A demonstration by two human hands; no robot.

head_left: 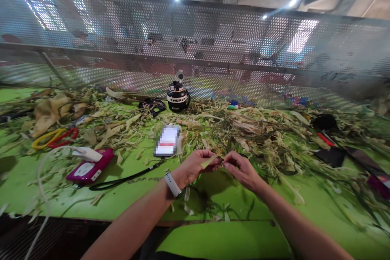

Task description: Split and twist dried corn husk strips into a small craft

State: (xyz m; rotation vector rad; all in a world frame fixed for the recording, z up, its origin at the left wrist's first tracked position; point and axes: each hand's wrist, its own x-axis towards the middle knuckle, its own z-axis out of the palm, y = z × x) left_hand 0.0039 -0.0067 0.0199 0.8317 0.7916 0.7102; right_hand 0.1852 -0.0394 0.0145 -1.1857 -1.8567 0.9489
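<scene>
My left hand [195, 166], with a pale band on its wrist, is closed on a light green strip of corn husk [211, 162]. Just to its right, the fingertips of my right hand [242, 170] are pinched together at the end of a small dark piece that meets the left fingers. What exactly lies in that pinch is too small to make out. Both hands hover close together over the green table [128, 199]. Beyond them spreads a heap of dried husks [252, 130].
Left of my hands are a phone [167, 141] on a black strap, a magenta power bank [91, 166] with a white cable, and scissors [48, 138] with yellow handles. A black jug [178, 98] stands before the perforated metal screen [207, 65]. Husk scraps litter the tabletop.
</scene>
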